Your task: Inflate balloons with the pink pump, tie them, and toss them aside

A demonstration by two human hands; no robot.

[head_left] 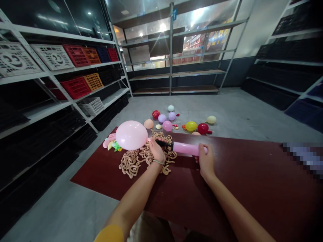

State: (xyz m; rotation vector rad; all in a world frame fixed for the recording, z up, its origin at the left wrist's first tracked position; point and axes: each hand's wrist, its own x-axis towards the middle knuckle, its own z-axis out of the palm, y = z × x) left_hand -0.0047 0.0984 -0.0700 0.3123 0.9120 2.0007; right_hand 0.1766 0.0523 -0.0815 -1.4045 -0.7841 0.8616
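Note:
A pink hand pump (185, 148) with a black nozzle end lies level between my hands, above the table. My right hand (207, 163) is closed around its far right end. At the other end, my left hand (156, 151) is closed where the neck of a swollen light pink balloon (131, 135) meets the nozzle. My fingers hide the exact join. Beneath my left hand, tan, curly, rope-like pieces (130, 164) lie in heaps. Uninflated balloons in pink, yellow and green (116, 146) rest behind and left of the pink balloon.
The dark red table (234, 174) spreads out before me. Beyond its far edge, several inflated balloons, among them a yellow balloon (191, 126), lie on the grey floor (232, 114). Shelves (113, 97) with plastic crates (75, 88) stand at left; a metal rack (171, 67) is behind.

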